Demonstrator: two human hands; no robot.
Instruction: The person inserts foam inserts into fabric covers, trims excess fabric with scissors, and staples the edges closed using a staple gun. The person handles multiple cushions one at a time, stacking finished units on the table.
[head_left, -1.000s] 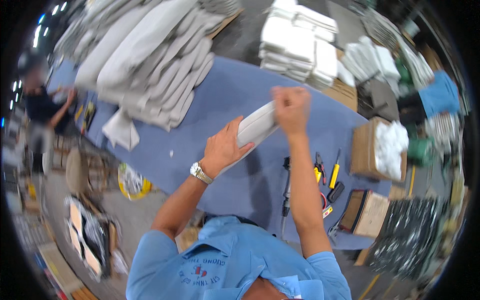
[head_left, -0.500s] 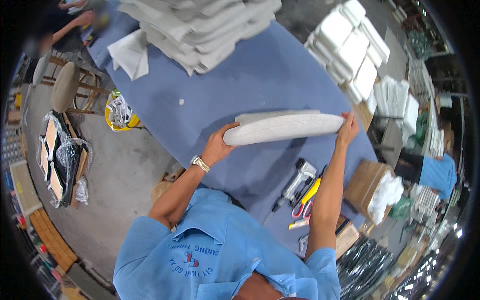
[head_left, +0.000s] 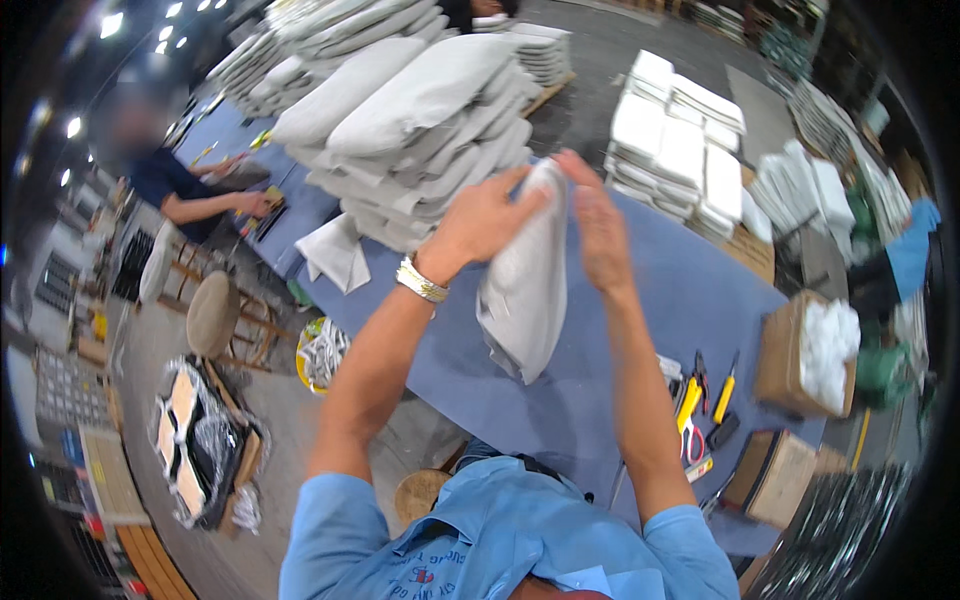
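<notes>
Workshop or factory floor, textile-type. Evidence: long blue table; grey cushion stacks; white stacks on pallets; cutters and scissors on table; concrete floor; second person seated at neighbouring bench.

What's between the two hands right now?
In the head view, a grey cushion hangs between the left hand and right hand, both gripping its top end above the blue table.

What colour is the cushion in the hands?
Pale grey cushion, shown best in the head view.
</notes>
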